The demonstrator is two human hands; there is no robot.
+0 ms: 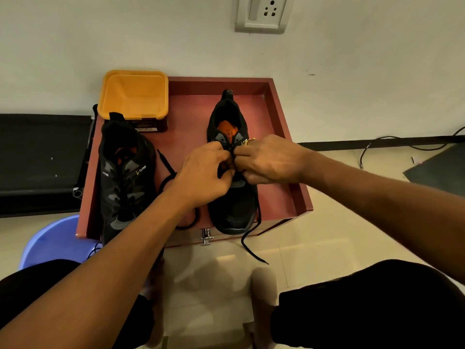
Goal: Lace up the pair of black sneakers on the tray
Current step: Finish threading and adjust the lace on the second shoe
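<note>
In red tray (278,107) we see left sneaker (125,180), right sneaker (232,212), yellow tub (133,94); left hand (201,173) & right hand (270,159) pinch lace (254,252) mid-frame.

Two black sneakers are set side by side on a reddish-brown tray (276,107), heels toward the wall and toes toward the front edge.

The left-hand sneaker (125,172) is seen with grey panels, an orange insole and its lacing crossed up the tongue; its toe is hidden behind a forearm. The right-hand sneaker (234,210), with the same orange insole, is laid flat near the tray's middle. Its black lace (251,248) is pinched at the upper eyelets by the left hand (203,175) and the right hand (271,159). One end is trailed over the front edge, and a loop is spread on the tray between the shoes.
</note>
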